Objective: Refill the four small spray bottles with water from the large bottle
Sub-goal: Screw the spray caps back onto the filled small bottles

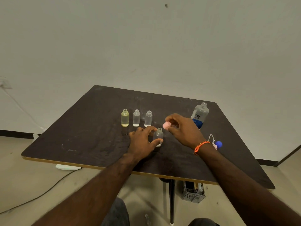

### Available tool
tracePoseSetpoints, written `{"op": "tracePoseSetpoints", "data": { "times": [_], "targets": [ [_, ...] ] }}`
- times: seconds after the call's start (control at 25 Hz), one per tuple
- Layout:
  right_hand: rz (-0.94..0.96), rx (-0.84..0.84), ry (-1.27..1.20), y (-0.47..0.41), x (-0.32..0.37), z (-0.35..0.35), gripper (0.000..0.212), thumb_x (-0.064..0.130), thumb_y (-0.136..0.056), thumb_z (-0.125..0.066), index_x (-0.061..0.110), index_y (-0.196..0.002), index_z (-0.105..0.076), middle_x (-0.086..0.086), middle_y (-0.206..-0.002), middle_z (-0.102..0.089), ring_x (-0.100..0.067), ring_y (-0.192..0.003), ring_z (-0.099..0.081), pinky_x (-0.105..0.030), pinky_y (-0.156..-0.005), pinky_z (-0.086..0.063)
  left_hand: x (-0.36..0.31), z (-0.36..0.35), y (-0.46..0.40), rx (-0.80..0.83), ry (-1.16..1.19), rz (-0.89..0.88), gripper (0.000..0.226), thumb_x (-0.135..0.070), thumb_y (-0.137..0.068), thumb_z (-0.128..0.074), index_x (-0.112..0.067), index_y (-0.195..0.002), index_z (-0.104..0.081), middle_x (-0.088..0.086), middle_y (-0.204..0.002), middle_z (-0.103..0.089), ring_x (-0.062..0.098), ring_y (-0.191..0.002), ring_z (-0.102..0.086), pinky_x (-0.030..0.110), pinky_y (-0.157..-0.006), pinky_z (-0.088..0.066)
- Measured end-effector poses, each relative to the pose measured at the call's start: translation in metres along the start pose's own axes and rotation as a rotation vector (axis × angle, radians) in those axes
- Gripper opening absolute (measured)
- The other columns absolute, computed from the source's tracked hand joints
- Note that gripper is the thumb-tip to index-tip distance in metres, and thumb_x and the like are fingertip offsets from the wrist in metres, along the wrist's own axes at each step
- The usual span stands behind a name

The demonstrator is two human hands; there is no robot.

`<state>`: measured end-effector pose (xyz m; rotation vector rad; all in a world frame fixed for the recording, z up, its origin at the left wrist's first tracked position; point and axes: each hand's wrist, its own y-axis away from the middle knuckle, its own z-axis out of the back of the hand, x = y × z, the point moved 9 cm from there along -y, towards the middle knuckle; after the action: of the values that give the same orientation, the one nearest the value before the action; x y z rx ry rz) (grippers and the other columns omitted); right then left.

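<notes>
Three small uncapped bottles stand in a row on the dark table (81, 131): a yellowish bottle (125, 118), a clear bottle (136, 118) and another clear bottle (148, 119). My left hand (143, 142) grips a fourth small clear bottle (158, 136), upright and uncapped, nearer to me. Just above and to the right of its neck, my right hand (184, 129) pinches a pink spray cap (166, 125). The large bottle (200, 115), uncapped with a blue and white label, stands at the back right.
Loose spray caps with thin tubes, one blue (218, 144) and one pink (215, 146), lie on the table behind my right wrist. A grey plastic crate (193, 193) sits on the floor under the table, and a cable (40, 194) runs across the floor at left.
</notes>
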<state>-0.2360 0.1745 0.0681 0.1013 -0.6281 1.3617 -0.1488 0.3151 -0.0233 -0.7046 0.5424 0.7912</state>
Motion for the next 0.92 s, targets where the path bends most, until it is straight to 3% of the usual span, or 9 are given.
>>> {"op": "tracePoseSetpoints", "data": {
  "times": [0.16,0.36,0.44,0.52,0.6,0.68,0.72,0.84,0.92],
  "targets": [
    [0.04,0.067,0.078,-0.012,0.024,-0.023,0.025,0.021,-0.09,-0.068,0.023,-0.115,-0.069,0.004,-0.106,-0.073,-0.012,-0.094,-0.066,-0.035,-0.087,-0.056,0.0,-0.002,0.001,0.0,-0.015,0.002,0.048,-0.061,-0.087,-0.074,-0.038,-0.128,-0.061,-0.016,-0.109,-0.061,0.009,-0.113,-0.05,0.035,-0.095,-0.025],
    [-0.09,0.027,0.146,-0.016,0.016,-0.028,0.027,0.024,-0.09,-0.069,0.018,-0.116,-0.07,-0.003,-0.109,-0.073,-0.018,-0.097,-0.066,-0.033,-0.087,-0.054,0.003,-0.004,0.001,-0.016,-0.019,-0.012,0.047,-0.063,-0.086,-0.072,-0.039,-0.126,-0.062,-0.015,-0.108,-0.064,0.01,-0.108,-0.051,0.036,-0.093,-0.028],
    [-0.111,0.001,0.233,-0.018,0.018,-0.028,0.027,0.037,-0.088,-0.071,0.017,-0.106,-0.07,-0.004,-0.098,-0.073,-0.019,-0.088,-0.066,-0.034,-0.079,-0.054,0.005,-0.005,0.0,-0.015,-0.022,0.0,0.05,-0.063,-0.087,-0.072,-0.037,-0.129,-0.061,-0.014,-0.111,-0.065,0.01,-0.11,-0.051,0.036,-0.095,-0.028],
    [-0.172,-0.002,0.329,-0.019,0.014,-0.028,0.043,0.058,-0.084,-0.069,0.017,-0.096,-0.064,-0.003,-0.093,-0.071,-0.019,-0.081,-0.063,-0.035,-0.071,-0.052,0.007,-0.008,0.0,0.0,-0.043,0.014,0.053,-0.063,-0.088,-0.07,-0.036,-0.133,-0.06,-0.012,-0.114,-0.065,0.011,-0.114,-0.05,0.035,-0.096,-0.025],
    [-0.206,0.047,0.296,-0.015,0.01,-0.035,0.06,0.072,-0.079,-0.065,0.019,-0.108,-0.06,-0.002,-0.108,-0.069,-0.02,-0.093,-0.063,-0.035,-0.077,-0.051,0.007,-0.01,0.0,0.007,-0.026,0.014,0.048,-0.058,-0.089,-0.071,-0.037,-0.131,-0.06,-0.011,-0.113,-0.064,0.012,-0.113,-0.05,0.035,-0.096,-0.026],
    [-0.171,0.096,0.103,-0.011,0.015,-0.04,0.069,0.062,-0.084,-0.066,0.019,-0.136,-0.05,-0.003,-0.134,-0.059,-0.022,-0.119,-0.059,-0.038,-0.095,-0.05,0.008,-0.01,0.0,0.006,-0.006,0.007,0.044,-0.055,-0.089,-0.072,-0.039,-0.128,-0.06,-0.012,-0.11,-0.065,0.012,-0.11,-0.051,0.037,-0.096,-0.029],
    [-0.122,0.112,0.04,-0.01,0.021,-0.04,0.061,0.048,-0.09,-0.066,0.02,-0.141,-0.047,-0.003,-0.14,-0.057,-0.022,-0.125,-0.057,-0.037,-0.099,-0.048,0.009,-0.01,0.0,0.006,-0.004,0.008,0.043,-0.055,-0.089,-0.073,-0.039,-0.127,-0.061,-0.014,-0.109,-0.065,0.012,-0.109,-0.051,0.037,-0.096,-0.03],
    [-0.021,0.096,0.166,-0.01,0.029,-0.037,0.038,0.016,-0.094,-0.062,0.018,-0.132,-0.06,-0.004,-0.125,-0.068,-0.021,-0.113,-0.064,-0.037,-0.095,-0.053,0.009,-0.008,0.0,0.0,-0.009,0.0,0.044,-0.06,-0.086,-0.073,-0.04,-0.124,-0.062,-0.017,-0.106,-0.067,0.009,-0.106,-0.05,0.039,-0.095,-0.031],
    [-0.071,0.015,0.203,-0.012,0.023,-0.031,0.029,0.022,-0.092,-0.067,0.019,-0.121,-0.065,-0.003,-0.111,-0.072,-0.02,-0.102,-0.067,-0.037,-0.089,-0.055,0.007,-0.006,-0.001,-0.007,-0.008,0.005,0.043,-0.059,-0.086,-0.074,-0.04,-0.123,-0.063,-0.018,-0.106,-0.066,0.008,-0.106,-0.049,0.037,-0.093,-0.029]
  ]
}}
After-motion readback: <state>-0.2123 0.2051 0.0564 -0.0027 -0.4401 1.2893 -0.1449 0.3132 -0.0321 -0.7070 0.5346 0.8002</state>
